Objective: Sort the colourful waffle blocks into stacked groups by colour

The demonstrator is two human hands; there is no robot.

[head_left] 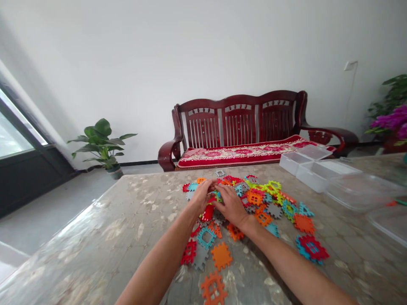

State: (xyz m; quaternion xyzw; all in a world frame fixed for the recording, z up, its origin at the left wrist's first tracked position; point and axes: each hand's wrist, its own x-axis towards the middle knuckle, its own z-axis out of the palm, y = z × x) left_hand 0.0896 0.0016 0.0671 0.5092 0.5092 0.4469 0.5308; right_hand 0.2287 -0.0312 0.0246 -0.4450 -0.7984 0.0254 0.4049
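Many flat interlocking plastic pieces in orange, red, blue, grey and yellow-green lie in a loose pile on the table (143, 228). My left hand (205, 192) reaches over the far left part of the pile, its fingers curled inward around something too small to make out. Beside it, my right hand (231, 204) comes in from the right with fingers bent toward the left hand. A red piece (207, 212) sits just under and between the hands. Closer to me lie an orange square piece (221, 256) and an orange window piece (214, 289).
Clear plastic boxes (314, 173) and a transparent lid (365, 190) rest at the table's right. Behind the table stands a dark red wooden bench (238, 123) with a red patterned cushion. A potted plant (104, 146) is on the floor at the left.
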